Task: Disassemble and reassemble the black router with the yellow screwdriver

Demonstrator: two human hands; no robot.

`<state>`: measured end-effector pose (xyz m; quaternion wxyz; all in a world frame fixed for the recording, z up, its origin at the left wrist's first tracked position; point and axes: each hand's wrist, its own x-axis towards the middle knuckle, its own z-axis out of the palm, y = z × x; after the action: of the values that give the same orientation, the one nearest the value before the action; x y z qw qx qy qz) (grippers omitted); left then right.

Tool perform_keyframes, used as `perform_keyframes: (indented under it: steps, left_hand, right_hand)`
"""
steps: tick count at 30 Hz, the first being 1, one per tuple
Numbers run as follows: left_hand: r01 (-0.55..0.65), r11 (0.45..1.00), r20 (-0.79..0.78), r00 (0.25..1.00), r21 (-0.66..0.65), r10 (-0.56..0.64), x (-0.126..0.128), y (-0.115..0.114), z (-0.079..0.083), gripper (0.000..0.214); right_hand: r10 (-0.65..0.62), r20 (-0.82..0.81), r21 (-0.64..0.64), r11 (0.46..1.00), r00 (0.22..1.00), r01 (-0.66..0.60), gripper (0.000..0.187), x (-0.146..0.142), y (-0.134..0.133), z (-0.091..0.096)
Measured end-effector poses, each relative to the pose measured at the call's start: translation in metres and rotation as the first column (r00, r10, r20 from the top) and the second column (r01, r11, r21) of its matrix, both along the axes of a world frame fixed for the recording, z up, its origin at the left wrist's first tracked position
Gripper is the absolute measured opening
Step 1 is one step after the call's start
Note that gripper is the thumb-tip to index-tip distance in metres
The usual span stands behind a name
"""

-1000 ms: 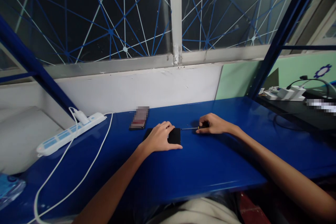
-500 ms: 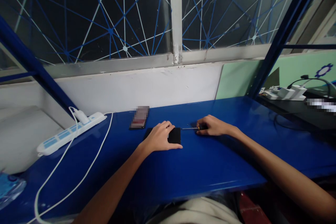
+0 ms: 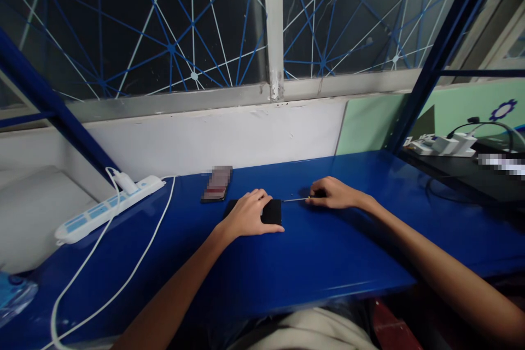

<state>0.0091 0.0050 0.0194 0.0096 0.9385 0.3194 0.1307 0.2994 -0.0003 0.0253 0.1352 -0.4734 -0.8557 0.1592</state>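
Observation:
My left hand [image 3: 248,214] lies over a flat black device [image 3: 272,211] on the blue table [image 3: 311,262], thumb along its near edge and fingers curved over its top. My right hand [image 3: 333,194] is closed on a small screwdriver [image 3: 301,199] with a dark handle. Its thin metal shaft lies nearly level and points left, with the tip at the device's right far corner.
A second phone [image 3: 216,185] lies just behind the black device. A white power strip [image 3: 107,208] with a plugged charger and a long white cable [image 3: 123,279] sits at the left. A plastic bag [image 3: 14,295] shows at the far left edge. Chargers [image 3: 449,145] rest on a dark bench at the right.
Hardly anything has moved. My right hand shifted a little with the screwdriver, and its tip stays at the device's corner. My left hand keeps its place on the device.

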Motion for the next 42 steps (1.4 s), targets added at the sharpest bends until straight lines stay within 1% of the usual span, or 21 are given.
perform_keyframes:
  steps: [4, 12, 16, 18, 20, 23, 25, 29, 33, 38, 42]
  left_hand:
    - [-0.003, 1.000, -0.005, 1.000, 0.006, 0.003, 0.000, 0.000, 0.000, 0.079]
    - [0.000, 1.000, -0.004, 1.000, 0.008, 0.000, 0.000, 0.001, -0.001, 0.079]
    - [0.002, 1.000, -0.006, 1.000, 0.003, -0.002, 0.001, 0.000, 0.000, 0.080]
    - [0.008, 1.000, -0.007, 1.000, 0.002, -0.008, 0.000, 0.000, 0.000, 0.080]
    - [0.018, 1.000, -0.005, 1.000, 0.001, -0.018, 0.000, 0.000, -0.001, 0.079]
    - [0.027, 1.000, -0.009, 1.000, -0.003, -0.027, 0.000, 0.000, -0.003, 0.079]
    - [0.031, 0.999, -0.008, 0.999, -0.006, -0.031, 0.000, 0.000, -0.004, 0.078]
    - [0.032, 0.999, -0.003, 0.999, -0.014, -0.032, 0.000, 0.000, -0.005, 0.075]
    - [0.032, 0.999, 0.003, 0.999, -0.030, -0.032, 0.002, -0.003, -0.003, 0.073]
    - [0.102, 0.995, 0.045, 0.994, -0.009, -0.102, 0.010, -0.013, 0.000, 0.069]
    - [0.153, 0.988, 0.031, 0.988, 0.008, -0.153, 0.016, -0.018, -0.001, 0.069]
  right_hand:
    - [0.000, -0.011, 0.027, 1.000, 1.000, 0.000, 0.034, 0.001, 0.002, -0.005]
    - [0.017, -0.042, -0.025, 1.000, 0.999, -0.018, 0.026, -0.001, 0.000, -0.005]
    - [0.018, 0.010, -0.019, 1.000, 1.000, -0.018, 0.024, -0.002, 0.000, -0.005]
    - [0.018, 0.055, -0.007, 1.000, 0.998, -0.018, 0.027, -0.003, 0.000, -0.004]
    - [0.009, 0.088, 0.005, 1.000, 0.996, -0.010, 0.034, -0.004, 0.001, -0.004]
    - [-0.019, 0.105, 0.036, 0.999, 0.994, 0.015, 0.046, -0.004, 0.001, -0.005]
    - [-0.028, 0.111, 0.062, 0.998, 0.993, 0.021, 0.051, -0.004, 0.001, -0.006]
    - [-0.046, 0.146, 0.096, 0.995, 0.988, 0.032, 0.048, -0.002, 0.003, -0.008]
    - [-0.059, 0.151, 0.096, 0.994, 0.987, 0.045, 0.043, 0.001, 0.003, -0.008]
    - [-0.063, 0.141, 0.089, 0.995, 0.988, 0.050, 0.041, 0.001, 0.003, -0.007]
    - [-0.048, 0.121, 0.079, 0.996, 0.991, 0.039, 0.041, 0.001, 0.003, -0.007]
